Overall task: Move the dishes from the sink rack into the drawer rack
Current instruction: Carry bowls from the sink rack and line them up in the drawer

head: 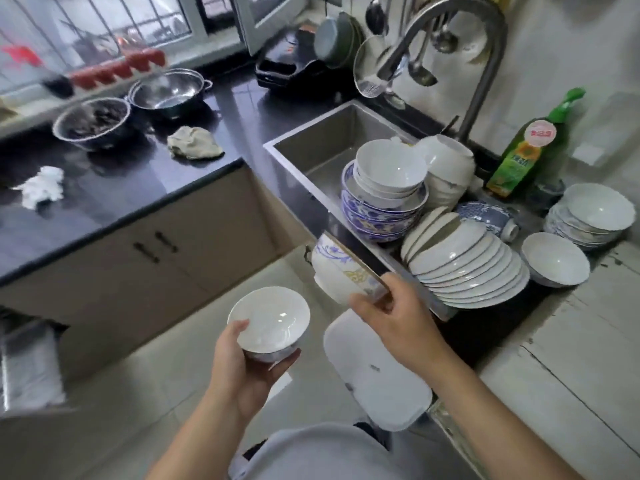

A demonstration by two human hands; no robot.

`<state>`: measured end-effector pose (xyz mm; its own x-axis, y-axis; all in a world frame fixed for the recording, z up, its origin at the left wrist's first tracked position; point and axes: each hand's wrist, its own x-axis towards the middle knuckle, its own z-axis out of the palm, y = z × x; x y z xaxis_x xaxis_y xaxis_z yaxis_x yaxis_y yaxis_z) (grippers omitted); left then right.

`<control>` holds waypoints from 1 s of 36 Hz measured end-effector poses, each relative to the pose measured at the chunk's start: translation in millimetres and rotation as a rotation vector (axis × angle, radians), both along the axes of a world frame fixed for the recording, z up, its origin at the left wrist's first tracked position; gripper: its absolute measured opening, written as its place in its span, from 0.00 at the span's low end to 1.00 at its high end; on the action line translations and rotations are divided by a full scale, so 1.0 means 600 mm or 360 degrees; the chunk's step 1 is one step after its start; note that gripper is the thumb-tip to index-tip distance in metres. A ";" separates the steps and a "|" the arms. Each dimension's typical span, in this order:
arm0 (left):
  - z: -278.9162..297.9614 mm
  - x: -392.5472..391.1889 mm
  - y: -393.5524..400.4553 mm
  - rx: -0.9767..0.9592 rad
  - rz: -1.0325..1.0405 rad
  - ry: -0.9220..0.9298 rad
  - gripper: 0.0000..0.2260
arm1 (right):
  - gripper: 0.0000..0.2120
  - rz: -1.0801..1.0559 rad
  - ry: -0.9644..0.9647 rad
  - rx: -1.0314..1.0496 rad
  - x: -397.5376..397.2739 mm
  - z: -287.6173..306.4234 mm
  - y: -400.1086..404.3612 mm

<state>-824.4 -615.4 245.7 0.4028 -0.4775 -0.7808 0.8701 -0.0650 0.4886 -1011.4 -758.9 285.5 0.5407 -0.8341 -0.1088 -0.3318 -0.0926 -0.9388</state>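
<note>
My left hand (242, 362) holds a small white bowl (270, 320) upright over the floor, thumb on its rim and fingers under its base. My right hand (391, 317) grips a larger white bowl with blue and gold pattern (341, 268), tilted on its side, just in front of the sink's edge. In the sink rack (388, 252) stand stacked blue-and-white bowls (377, 216) with white bowls (389, 168) nested on top, an overturned pile of white bowls (448, 168), and a leaning row of white plates (467, 268). The drawer rack (27, 362) shows blurred at the left edge.
More white bowls (556, 259) and a stack of bowls (588, 216) sit on the counter right of the sink, beside a green soap bottle (530, 150). The tap (460, 39) arches over the sink (311, 150). Metal bowls (93, 123), rags and a white bin lid (377, 368) are nearby.
</note>
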 end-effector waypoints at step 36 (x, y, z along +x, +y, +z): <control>-0.007 0.560 0.953 0.0047 0.1824 0.0011 0.11 | 0.28 0.1488 0.0561 -0.0116 0.915 -0.108 0.790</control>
